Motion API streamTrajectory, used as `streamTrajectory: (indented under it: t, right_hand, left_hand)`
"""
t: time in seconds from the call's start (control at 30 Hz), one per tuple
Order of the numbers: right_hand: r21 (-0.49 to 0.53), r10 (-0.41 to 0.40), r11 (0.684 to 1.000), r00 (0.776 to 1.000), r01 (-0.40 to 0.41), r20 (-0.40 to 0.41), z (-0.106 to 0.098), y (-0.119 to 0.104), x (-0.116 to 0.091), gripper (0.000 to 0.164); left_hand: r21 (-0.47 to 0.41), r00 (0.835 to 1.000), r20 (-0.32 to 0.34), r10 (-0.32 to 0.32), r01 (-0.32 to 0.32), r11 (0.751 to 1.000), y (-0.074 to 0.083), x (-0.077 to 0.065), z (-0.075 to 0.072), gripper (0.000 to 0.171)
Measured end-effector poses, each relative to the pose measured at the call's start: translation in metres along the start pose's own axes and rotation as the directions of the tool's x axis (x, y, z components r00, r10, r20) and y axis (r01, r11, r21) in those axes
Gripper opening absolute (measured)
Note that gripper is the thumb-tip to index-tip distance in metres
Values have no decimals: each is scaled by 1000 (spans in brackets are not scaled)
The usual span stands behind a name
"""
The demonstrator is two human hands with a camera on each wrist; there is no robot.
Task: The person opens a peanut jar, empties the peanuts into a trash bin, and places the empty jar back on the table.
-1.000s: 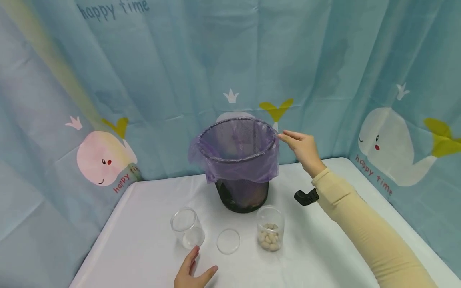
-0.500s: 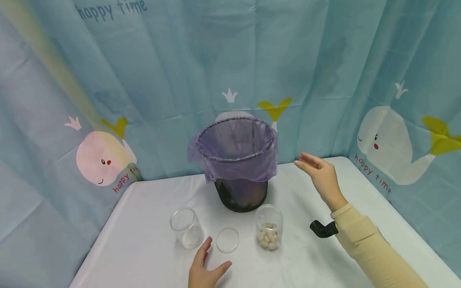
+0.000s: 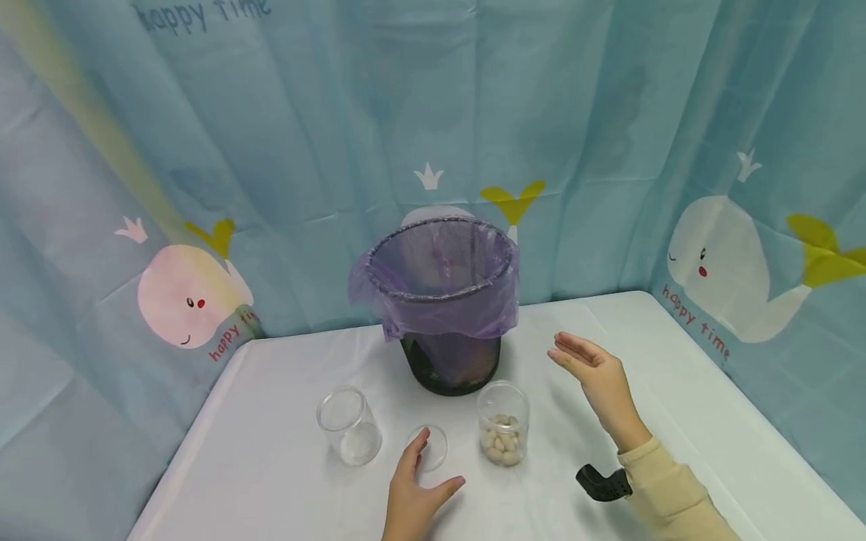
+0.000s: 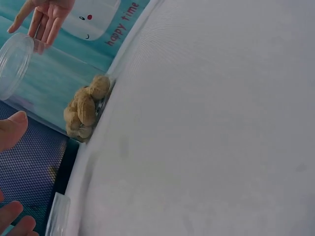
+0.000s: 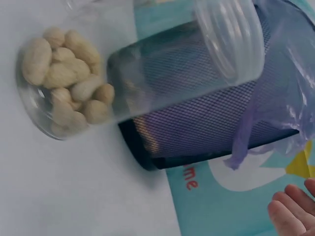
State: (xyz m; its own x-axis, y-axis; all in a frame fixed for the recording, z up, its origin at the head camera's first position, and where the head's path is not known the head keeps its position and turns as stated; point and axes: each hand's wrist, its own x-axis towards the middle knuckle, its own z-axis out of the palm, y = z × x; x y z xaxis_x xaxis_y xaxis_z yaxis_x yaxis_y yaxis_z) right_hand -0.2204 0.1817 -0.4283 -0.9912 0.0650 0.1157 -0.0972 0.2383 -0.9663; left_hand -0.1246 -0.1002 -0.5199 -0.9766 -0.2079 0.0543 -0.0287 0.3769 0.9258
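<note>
A clear jar of peanuts (image 3: 502,439) stands upright on the table without a lid, its nuts filling the lower part. My left hand (image 3: 414,492) is to its left, thumb and fingers spread apart and holding nothing. The fingertips overlap a clear round lid (image 3: 438,449) lying flat in the head view. To the right of the jar, my right hand (image 3: 595,379) hovers over the table with straight fingers and nothing in it. In the right wrist view the peanuts (image 5: 64,73) show in their shells. A second clear jar (image 3: 350,428), with nothing inside, stands at the left.
Behind the jars stands a black mesh bin (image 3: 449,364) lined with a purple plastic bag (image 3: 449,319) folded over its rim. A blue curtain (image 3: 325,135) with whale prints hangs behind and beside the white table (image 3: 264,436). A black device (image 3: 602,485) sits at the right wrist.
My right hand has left the bin's rim and come down toward the near right. My left hand has moved rightward from the jar with nothing in it to the lid.
</note>
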Motion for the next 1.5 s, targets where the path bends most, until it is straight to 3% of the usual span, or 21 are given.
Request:
streamTrajectory:
  t: [0.4,0.73,1.03,1.27,1.5]
  right_hand:
    - [31,50,998,998,-51,43,20,5,-22,63]
    - [33,90,995,991,-93,95,32,7,-37,60]
    - [51,73,995,987,-81,144,41,12,-45,61]
    - [71,50,996,988,-61,145,45,9,-49,63]
    - [102,52,992,979,-73,200,45,12,-48,68]
  left_hand:
    - [-36,993,105,53,-49,998,11,8,19,93]
    - [-16,982,151,110,-108,994,15,12,37,94]
    - [-39,972,176,154,-149,988,14,18,46,94]
    - [-56,968,215,133,-124,991,12,21,55,95]
    - [-116,962,253,101,-74,990,13,26,62,99]
